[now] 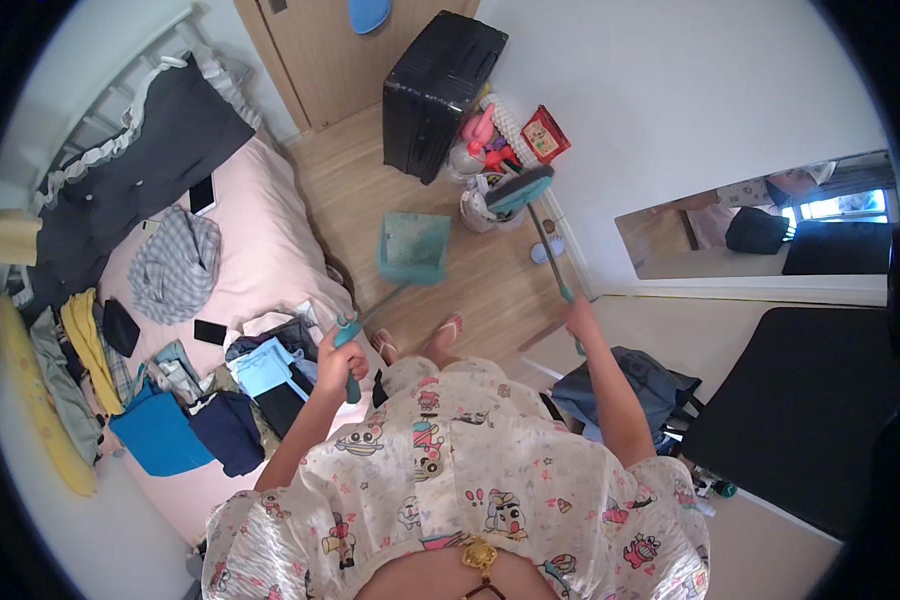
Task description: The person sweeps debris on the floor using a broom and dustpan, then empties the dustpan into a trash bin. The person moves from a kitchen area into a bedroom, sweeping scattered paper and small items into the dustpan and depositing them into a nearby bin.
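My left hand (343,364) is wrapped around the teal handle of a long-handled dustpan (414,244). Its translucent green pan hangs over the wood floor beyond my feet, and I cannot tell whether it touches the floor. In my right hand (583,322) is the teal grip of a broom (546,238) with a metal shaft. The broom's teal head with dark bristles is raised, appearing over a small lined bin (487,214) by the wall.
A black suitcase (435,90) stands before the wooden door (330,67), beside a cluster of bottles. To my left is a pink bed (255,202) bearing folded clothes (161,435) and phones. A leaning mirror (757,217), a dark bag (622,386) and a black-topped table (780,420) are at right.
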The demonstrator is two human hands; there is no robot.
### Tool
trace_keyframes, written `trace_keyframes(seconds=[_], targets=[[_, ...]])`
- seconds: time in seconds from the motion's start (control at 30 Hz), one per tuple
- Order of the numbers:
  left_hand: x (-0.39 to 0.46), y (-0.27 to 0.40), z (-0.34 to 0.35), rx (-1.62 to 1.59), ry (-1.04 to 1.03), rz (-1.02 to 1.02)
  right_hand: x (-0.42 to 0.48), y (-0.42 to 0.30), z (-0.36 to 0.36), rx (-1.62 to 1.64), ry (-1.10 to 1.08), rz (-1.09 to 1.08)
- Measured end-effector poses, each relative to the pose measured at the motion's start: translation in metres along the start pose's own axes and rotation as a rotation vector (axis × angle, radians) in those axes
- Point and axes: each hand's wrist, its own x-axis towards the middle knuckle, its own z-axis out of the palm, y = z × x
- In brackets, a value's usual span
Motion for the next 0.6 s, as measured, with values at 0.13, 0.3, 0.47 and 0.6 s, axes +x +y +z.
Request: trace_keyframes(seconds=[0.13, 0.3, 0.47, 0.6], targets=[[0.039, -0.014, 0.015, 0.051, 0.098, 0.021, 0.079, -0.04, 0.061, -0.415, -0.045, -0.06], [0.086, -0.042, 0.043, 0.068, 0.044, -0.044, 0.177, 0.065, 0.117, -0.638, -0.136, -0.2], [0.094, -0.043, 0.046, 0.073, 0.153, -0.021, 0.185, 0.032, 0.101, -0.598, -0.273, -0.211], [0.093, -0.044, 0.034, 0.094, 0.263, -0.018, 0.103, -0.039, 0.01, -0.257, -0.099, 0.04]])
